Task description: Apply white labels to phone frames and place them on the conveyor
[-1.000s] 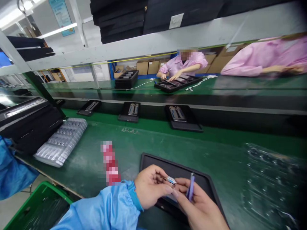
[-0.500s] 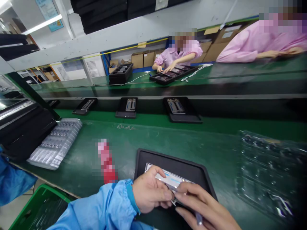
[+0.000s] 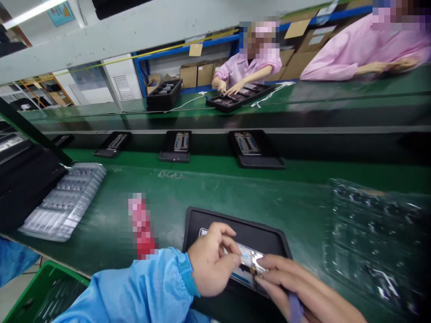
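Note:
A metal phone frame (image 3: 243, 274) with blue strips lies tilted across a black tray (image 3: 269, 237), partly covered by my hands. Over its middle, my left hand (image 3: 212, 262) is closed, thumb and fingers pinched together beside a small pale piece with light blue on it (image 3: 247, 256). Whether the fingers hold that piece is unclear. My right hand (image 3: 292, 280) has its fingertips at the frame's right end. A slim purple-grey tool (image 3: 295, 307) sticks out below its fingers; the tool's tip is hidden.
Black trays with phone frames (image 3: 182, 142) stand in a row behind the bench. Clear plastic trays lie left (image 3: 67, 202) and right (image 3: 373, 242). A blurred red object (image 3: 143, 229) is left of my tray, a green crate (image 3: 43, 287) lower left. Two people in pink sit opposite.
My left hand has lifted slightly and turned, its fingers now pinched over the frame. My right hand has shifted a little right, uncovering more of the frame. The whole view has tilted slightly.

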The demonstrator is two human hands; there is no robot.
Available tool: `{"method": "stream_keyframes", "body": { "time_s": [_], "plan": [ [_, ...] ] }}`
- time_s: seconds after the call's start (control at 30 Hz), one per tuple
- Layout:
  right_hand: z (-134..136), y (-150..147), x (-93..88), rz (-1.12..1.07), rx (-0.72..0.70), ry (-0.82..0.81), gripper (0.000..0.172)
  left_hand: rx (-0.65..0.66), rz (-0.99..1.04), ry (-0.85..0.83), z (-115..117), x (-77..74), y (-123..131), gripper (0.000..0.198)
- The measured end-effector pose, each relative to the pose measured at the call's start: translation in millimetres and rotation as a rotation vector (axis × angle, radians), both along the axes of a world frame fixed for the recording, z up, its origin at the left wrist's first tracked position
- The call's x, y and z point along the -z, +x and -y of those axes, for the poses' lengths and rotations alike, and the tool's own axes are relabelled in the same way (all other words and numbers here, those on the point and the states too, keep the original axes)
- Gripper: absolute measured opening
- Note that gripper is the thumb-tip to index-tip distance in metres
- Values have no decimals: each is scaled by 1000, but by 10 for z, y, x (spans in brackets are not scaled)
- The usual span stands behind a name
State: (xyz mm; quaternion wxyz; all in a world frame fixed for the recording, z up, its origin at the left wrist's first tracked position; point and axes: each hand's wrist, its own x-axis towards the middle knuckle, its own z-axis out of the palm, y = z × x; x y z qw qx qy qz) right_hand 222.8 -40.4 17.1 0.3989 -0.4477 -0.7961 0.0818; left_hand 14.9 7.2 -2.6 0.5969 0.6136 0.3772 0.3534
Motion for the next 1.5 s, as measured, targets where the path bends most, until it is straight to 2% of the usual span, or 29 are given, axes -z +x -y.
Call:
{"method": "stream_keyframes", "body": {
  "time_s": [0.1,0.17,0.23,0.37,0.63,0.97,1.27,1.5],
  "plan": [
    [-200,142,99,285,25,34,19,-40,-332,412,-206,-37,-84,31],
    [-334,165,178,434,-14,7,24,1,-449,538,-302,31,-108,28],
    [-424,142,254,520,-60,-46,28,35,-519,579,-343,124,-108,30],
    [-454,84,352,518,-80,-91,28,67,-541,566,-335,218,-96,35],
    [-402,30,380,573,-44,-68,24,109,-571,558,-346,174,-107,46],
    [-374,-54,412,635,-20,-36,22,106,-570,552,-338,149,-113,43],
    [-415,-42,429,499,43,-154,19,94,-586,546,-342,174,-94,41],
    [-408,-36,441,480,54,-154,19,119,-635,563,-353,165,-99,40]
  ]
}}
